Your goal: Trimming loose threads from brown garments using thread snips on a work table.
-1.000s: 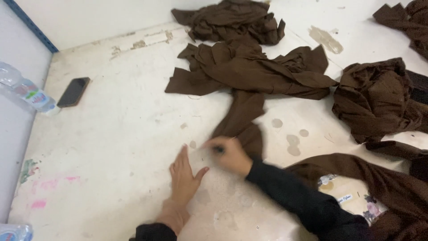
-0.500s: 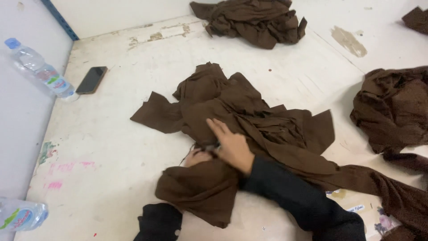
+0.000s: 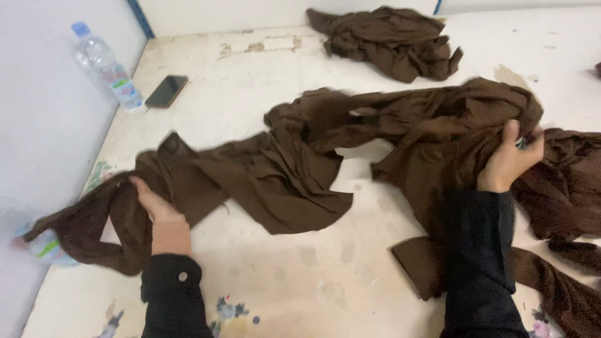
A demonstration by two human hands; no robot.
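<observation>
Stretching across the worn white tabletop [image 3: 263, 275] is a long brown cloth [image 3: 282, 169], pulled out between two hands. The left hand [image 3: 150, 203] is at about 8 o'clock in the view. It lies on the left end of the cloth, with the fingers curled over the fabric, so its grip is on the cloth. The right hand [image 3: 507, 163] is at about 3 o'clock. Its fingers are closed tight around a bunched-up part of the same cloth, and that part is lifted a little off the tabletop. Both arms wear dark sleeves.

The middle of the cloth lies crumpled and spread at the centre of the view. Its left end trails down to about 8 o'clock and covers part of a plastic bottle [image 3: 44, 247] lying at the edge, so only a bit of that bottle shows.

More brown cloth is all around. One pile [image 3: 388, 40] sits at about 1 o'clock, well apart from the hands. Another heap [image 3: 563, 188] lies at 3 o'clock, just beside the right hand, and it is hard to tell where the held cloth stops and the heap starts. A brown strip [image 3: 551, 281] runs toward 5 o'clock, partly hidden under the right sleeve.

At about 10 o'clock a clear water bottle with a blue cap [image 3: 103, 66] lies by the wall, and a dark phone [image 3: 166, 91] lies flat just beside it. Small flower stickers [image 3: 228, 310] show on the tabletop at 6 o'clock, near the left sleeve.
</observation>
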